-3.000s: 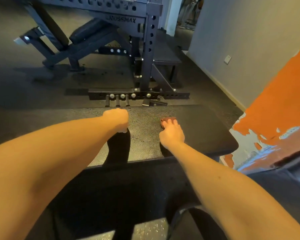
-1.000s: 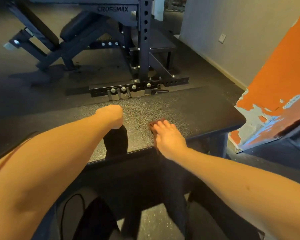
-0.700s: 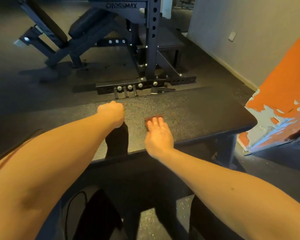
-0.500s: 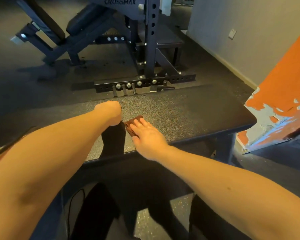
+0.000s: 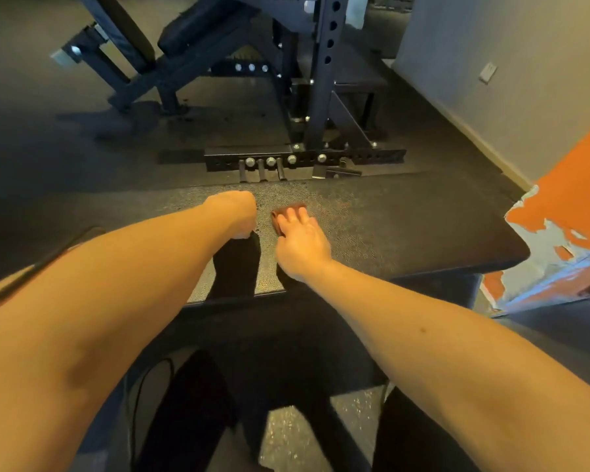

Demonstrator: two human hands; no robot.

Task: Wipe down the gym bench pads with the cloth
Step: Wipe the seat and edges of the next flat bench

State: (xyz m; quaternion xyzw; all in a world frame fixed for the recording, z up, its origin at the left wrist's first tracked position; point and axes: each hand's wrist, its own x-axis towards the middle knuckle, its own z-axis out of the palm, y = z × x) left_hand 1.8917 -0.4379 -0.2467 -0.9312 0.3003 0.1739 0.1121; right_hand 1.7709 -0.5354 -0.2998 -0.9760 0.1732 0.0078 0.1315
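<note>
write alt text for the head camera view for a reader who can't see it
A person's right hand presses a small reddish-brown cloth flat on a black textured bench pad, with the left hand resting beside it as a fist. A dark steel rack stands on the floor beyond, and a peeling orange panel is at the right.

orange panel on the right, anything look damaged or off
Yes. The orange panel has paint flaked off along its lower left edge, leaving ragged pale patches. The bench pad under the cloth shows no tear.
</note>
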